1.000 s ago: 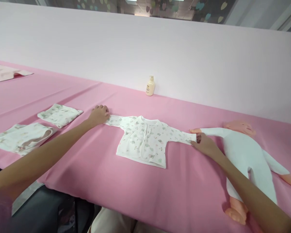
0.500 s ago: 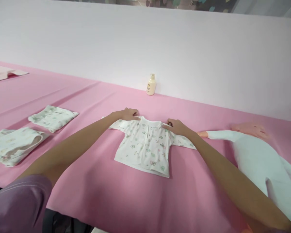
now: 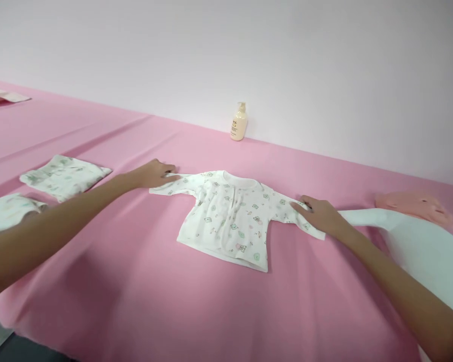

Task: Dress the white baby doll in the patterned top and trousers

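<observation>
A white baby shirt (image 3: 230, 216) printed with small green and pink figures lies flat and front up, both sleeves spread to the sides. At its left sleeve, near the cuff, my left hand (image 3: 154, 173) pinches the cloth between thumb and fingers. My right hand (image 3: 317, 213) is closed on the other sleeve, a little above the cuff; its fingertips are partly hidden. The shirt's neckline faces away from me.
A pink cloth (image 3: 154, 311) covers the table. Folded printed garments (image 3: 66, 176) lie at left, pale pink fabric (image 3: 7, 96) at far left. A cream pump bottle (image 3: 239, 122) stands against the white wall (image 3: 173, 55). A doll in white clothing (image 3: 423, 251) lies at right, partly behind my forearm.
Both hands have moved outward from the shirt's shoulders to its sleeves, which are now stretched out straighter. The camera view has shifted slightly.
</observation>
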Demonstrator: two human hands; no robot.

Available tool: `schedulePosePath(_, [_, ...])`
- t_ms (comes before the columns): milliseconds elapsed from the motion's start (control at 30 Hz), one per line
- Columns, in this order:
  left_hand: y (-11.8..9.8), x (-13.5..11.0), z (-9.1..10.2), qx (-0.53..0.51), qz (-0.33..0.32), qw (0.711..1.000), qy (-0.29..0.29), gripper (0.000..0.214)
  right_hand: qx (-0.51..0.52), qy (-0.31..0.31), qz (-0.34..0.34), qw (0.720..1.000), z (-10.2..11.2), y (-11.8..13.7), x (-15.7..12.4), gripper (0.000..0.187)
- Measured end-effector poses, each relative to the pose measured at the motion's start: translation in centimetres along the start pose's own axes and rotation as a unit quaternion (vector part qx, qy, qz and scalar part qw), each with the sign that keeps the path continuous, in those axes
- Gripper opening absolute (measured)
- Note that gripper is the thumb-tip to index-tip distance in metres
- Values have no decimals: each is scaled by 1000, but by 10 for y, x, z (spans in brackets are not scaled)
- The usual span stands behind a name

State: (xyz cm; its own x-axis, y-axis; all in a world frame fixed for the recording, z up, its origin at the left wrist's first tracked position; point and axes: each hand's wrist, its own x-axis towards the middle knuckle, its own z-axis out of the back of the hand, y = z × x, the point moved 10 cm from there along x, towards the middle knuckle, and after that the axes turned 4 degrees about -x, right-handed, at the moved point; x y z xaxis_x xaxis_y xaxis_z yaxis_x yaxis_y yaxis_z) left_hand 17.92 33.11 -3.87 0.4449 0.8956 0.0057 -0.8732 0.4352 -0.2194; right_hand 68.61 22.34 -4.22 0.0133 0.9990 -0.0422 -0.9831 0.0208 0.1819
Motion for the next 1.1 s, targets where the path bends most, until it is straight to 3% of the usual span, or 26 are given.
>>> schedulePosePath(67, [30,-4,6,22,54,998,11,59,11,-18,-5,1000,6,-7,6,48])
schedulePosePath(133, [46,-3,13,56,79,995,4,58,5,-36,5,999,9,-6,17,45])
schedulePosePath(233, [51,3,19,114,86,990,-9,53,-42,-32,19,998,5,-1,30,41])
schedulePosePath(300, [43,-1,26,148,89,984,-48,47,-106,-71,37,991,11,8,28,35])
schedulePosePath(400, [4,-25,44,139,71,974,-162,40,-174,-191,76,963,34,44,-4,21])
schedulePosePath(467, [-43,-50,44,67,15,979,-194,38,-123,-206,118,963,37,83,-37,18])
schedulePosePath(600, [-156,-95,6,-94,-161,979,-84,38,58,-62,243,966,0,184,-100,23])
schedulePosePath(667, [-187,-109,-13,-118,-188,974,-43,39,73,-28,264,961,-19,220,-119,25])
schedulePosePath(733, [-196,-114,-26,-123,-183,975,-27,40,57,-26,262,963,-33,240,-124,28])
schedulePosePath(867, [-193,-113,-36,-96,-196,976,-23,39,-20,-45,243,969,-45,251,-115,35])
schedulePosePath(1000, [-199,-116,-39,-26,-245,969,-33,36,-91,-45,269,958,-48,263,-114,28])
schedulePosePath(1100, [-203,-116,-37,-20,-237,970,-46,34,-73,-51,276,957,-38,261,-117,23])
